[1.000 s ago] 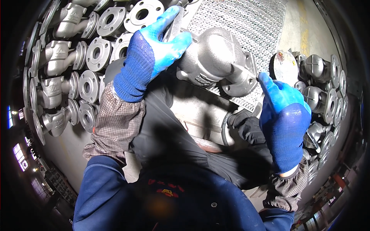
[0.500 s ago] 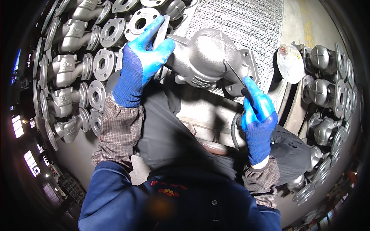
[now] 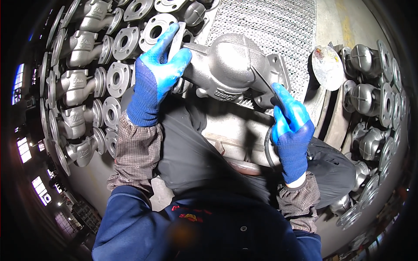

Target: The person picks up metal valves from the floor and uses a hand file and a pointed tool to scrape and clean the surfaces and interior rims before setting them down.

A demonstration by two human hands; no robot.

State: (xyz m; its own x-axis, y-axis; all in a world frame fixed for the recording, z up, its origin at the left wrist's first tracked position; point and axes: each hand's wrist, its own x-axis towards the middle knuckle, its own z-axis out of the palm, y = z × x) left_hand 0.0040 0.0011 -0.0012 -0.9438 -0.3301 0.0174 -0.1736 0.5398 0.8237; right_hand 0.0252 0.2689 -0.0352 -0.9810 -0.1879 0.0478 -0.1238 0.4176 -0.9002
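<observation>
Hands [image 3: 159,71] [image 3: 291,130] flank valve casting [image 3: 230,65], gripping it.

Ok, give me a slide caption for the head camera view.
Left hand steadies a grey cast valve body while right hand applies a thin tool.

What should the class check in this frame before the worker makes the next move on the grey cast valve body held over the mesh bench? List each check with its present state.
1. Left hand grips the flange end of the grey cast metal valve body: ok.
2. Right hand holds the thin dark tool, tip at the body's right flange: ok.
3. Both hands in blue gloves: ok.
4. Valve body over the metal mesh bench top: ok.
5. Hose from the tool clear of the lap: cannot tell.
6. Rows of grey flanged castings stacked beside it stable: cannot tell.
</observation>
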